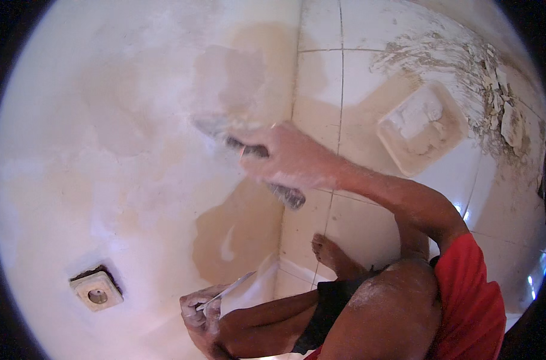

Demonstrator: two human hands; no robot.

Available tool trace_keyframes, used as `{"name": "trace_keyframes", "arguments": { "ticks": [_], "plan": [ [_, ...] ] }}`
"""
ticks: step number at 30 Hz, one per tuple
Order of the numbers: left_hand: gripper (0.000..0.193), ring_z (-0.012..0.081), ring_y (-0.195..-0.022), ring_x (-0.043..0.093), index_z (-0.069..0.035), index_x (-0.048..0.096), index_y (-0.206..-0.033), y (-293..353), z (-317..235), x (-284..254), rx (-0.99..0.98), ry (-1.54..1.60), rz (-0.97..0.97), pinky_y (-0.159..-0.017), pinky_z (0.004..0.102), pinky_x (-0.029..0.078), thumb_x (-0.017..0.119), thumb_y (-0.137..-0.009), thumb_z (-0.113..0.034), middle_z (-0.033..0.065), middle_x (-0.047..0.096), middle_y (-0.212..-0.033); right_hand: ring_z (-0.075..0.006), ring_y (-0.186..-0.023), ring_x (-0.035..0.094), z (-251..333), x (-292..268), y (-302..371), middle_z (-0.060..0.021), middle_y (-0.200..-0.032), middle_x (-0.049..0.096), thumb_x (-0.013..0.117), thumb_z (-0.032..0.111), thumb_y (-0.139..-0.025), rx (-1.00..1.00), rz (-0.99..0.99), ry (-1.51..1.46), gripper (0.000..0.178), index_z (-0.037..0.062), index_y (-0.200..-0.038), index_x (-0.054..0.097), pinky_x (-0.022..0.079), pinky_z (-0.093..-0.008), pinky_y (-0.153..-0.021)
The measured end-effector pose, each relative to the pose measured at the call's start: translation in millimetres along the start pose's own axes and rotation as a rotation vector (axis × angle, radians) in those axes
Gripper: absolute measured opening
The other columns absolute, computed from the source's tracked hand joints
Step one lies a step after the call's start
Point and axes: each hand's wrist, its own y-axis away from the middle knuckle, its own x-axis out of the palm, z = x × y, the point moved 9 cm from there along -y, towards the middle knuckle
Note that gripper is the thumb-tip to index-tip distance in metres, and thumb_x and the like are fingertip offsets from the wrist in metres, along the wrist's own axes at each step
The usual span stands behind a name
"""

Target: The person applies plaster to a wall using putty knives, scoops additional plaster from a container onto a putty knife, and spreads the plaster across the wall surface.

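My right hand (291, 159) is wrapped round the dark handle of a putty knife (292, 197). Its blurred blade (210, 126) lies at the pale wall (141, 198), beside a greyish damp-looking patch (228, 75). Lower down, my left hand (201, 315), dusted white, is closed on a thin, flat, light-coloured plate (240, 281) seen nearly edge-on; its exact kind cannot be made out. That hand is close to the wall and in front of my bent knee (267, 321).
A white tray (393, 144) holding white paste stands on the tiled floor (369, 78). Dried smears and flakes (507, 120) lie beyond it. A wall socket (97, 294) hangs tilted from its opening at lower left. My bare foot (330, 252) rests near the wall's base.
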Motion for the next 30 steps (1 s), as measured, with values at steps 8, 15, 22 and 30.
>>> {"name": "trace_keyframes", "arguments": {
  "ticks": [8, 15, 22, 30],
  "plan": [
    [0.031, 0.0204, -0.083, 0.061, -0.003, 0.043, -0.100, 4.4, -1.5, 3.2, -0.060, -0.020, -0.003, -0.078, 0.0320, 0.048, 0.064, -0.090, -0.024, 0.0195, 0.066, -0.092, -0.0082, -0.068, 0.052, -64.0, -88.6, -63.1, -0.0038, -0.074, 0.059, 0.059, 0.029, -0.088, 0.177, -0.242, 0.006, 0.042, -0.0031, -0.115, 0.060, 0.047, -0.0268, -0.066],
    [0.032, 0.0184, -0.081, 0.060, -0.003, 0.044, -0.099, 4.8, 6.1, -3.9, -0.008, -0.103, 0.008, -0.074, 0.0299, 0.047, 0.064, -0.090, -0.026, 0.0166, 0.065, -0.093, -0.0120, -0.066, 0.055, -19.4, -39.6, -42.5, -0.0182, -0.075, 0.060, 0.057, 0.024, -0.086, -0.017, -0.163, 0.247, 0.047, -0.0018, -0.126, 0.054, 0.048, -0.0281, -0.066],
    [0.031, 0.0165, -0.080, 0.057, -0.003, 0.044, -0.099, -5.5, 4.0, 4.5, -0.044, -0.081, 0.046, -0.073, 0.0288, 0.046, 0.064, -0.090, -0.026, 0.0152, 0.065, -0.093, -0.0183, -0.070, 0.060, -43.1, 22.5, 20.9, -0.0217, -0.085, 0.063, 0.057, 0.020, -0.085, 0.036, 0.073, 0.094, 0.053, -0.0016, -0.133, 0.048, 0.049, -0.0324, -0.071],
    [0.032, 0.0180, -0.084, 0.058, -0.002, 0.043, -0.099, -0.6, 7.0, -0.9, -0.023, -0.165, 0.022, -0.076, 0.0311, 0.046, 0.064, -0.090, -0.025, 0.0165, 0.064, -0.093, -0.0346, -0.072, 0.063, -54.4, -2.3, 12.1, -0.0193, -0.096, 0.060, 0.060, 0.023, -0.085, -0.094, -0.351, 0.276, 0.064, 0.0052, -0.141, 0.036, 0.052, -0.0430, -0.065]
  ]
}}
